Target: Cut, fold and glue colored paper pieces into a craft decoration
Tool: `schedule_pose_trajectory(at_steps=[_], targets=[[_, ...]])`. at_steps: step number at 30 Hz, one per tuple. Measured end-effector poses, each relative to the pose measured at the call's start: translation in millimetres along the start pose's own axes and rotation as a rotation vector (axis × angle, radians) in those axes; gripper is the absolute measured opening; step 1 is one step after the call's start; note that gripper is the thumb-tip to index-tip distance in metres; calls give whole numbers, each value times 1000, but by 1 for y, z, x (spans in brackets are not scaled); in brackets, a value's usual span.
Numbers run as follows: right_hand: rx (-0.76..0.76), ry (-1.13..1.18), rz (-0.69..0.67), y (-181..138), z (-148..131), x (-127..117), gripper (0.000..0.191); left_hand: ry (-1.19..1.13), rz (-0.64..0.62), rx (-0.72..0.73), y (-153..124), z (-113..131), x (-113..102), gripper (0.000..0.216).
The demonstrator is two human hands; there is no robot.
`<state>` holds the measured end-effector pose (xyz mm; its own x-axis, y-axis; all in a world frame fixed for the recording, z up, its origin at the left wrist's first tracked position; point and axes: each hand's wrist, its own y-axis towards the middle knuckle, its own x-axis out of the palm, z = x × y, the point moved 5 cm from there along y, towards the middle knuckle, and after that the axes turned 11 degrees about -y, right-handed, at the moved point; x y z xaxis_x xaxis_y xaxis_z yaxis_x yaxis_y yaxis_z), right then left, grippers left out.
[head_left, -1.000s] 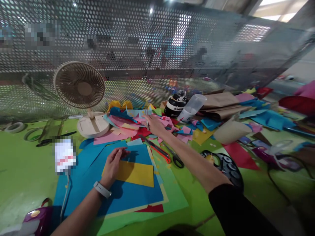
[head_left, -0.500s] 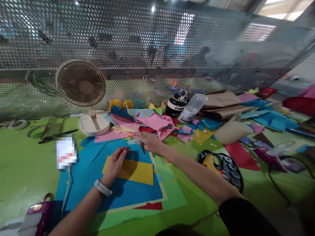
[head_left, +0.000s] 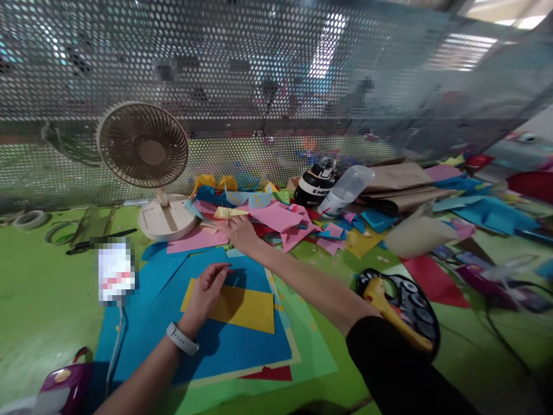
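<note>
My left hand [head_left: 206,294], a pale watch band on its wrist, rests over the left part of a yellow paper strip [head_left: 248,308]. Its fingers are curled in and the thumb meets the fingertips; anything between them is too small to name. Beneath the strip lies a large blue paper sheet [head_left: 173,334]. My right hand [head_left: 242,233] reaches into the heap of paper scraps, its fingers closed at a pale yellow paper scrap [head_left: 233,212]. Pink paper [head_left: 276,214] lies just beyond that hand. Part of the right fingers is hidden behind the hand.
A beige fan [head_left: 151,153] stands at the back left, before a perforated metal screen [head_left: 242,69]. Behind the scraps are a black bottle [head_left: 315,184] and a clear-topped bottle [head_left: 345,190]. A yellow-handled tool [head_left: 389,311] lies on a black tray [head_left: 425,311] near my right forearm.
My right hand has moved left and farther away, from the blue sheet's far edge into the scraps. The pale yellow scrap now shows at its fingers. My left hand has hardly moved.
</note>
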<state>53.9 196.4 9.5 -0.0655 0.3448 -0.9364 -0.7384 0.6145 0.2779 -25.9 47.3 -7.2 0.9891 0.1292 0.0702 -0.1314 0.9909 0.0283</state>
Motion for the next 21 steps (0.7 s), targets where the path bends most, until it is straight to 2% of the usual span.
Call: schedule_pose_trajectory(at_steps=[5,7,10,12,14,16,18,21], targets=[[59,35,-14,-3,14,-9,22,29,15,43,2,-1,-3,30],[50,75,-4,-17,17,-19,22,49,28,58,3,-1,-5,33],[62,133,17,-58,20,-36,23,99,-3,61,5,1,-7,38],[82,164,20,-93,23,-45,23,161,-79,61,5,5,-6,40],[106,188,20,-130,26,-52,23,272,-199,69,3,12,-3,52],[126,240,35,-161,28,-56,24,609,-353,123,-1,19,2,69],[143,301,61,-183,31,-58,24,832,-428,148,-3,23,1,75],[165,386,87,-199,33,-57,23,922,-478,130,-3,25,-3,74]])
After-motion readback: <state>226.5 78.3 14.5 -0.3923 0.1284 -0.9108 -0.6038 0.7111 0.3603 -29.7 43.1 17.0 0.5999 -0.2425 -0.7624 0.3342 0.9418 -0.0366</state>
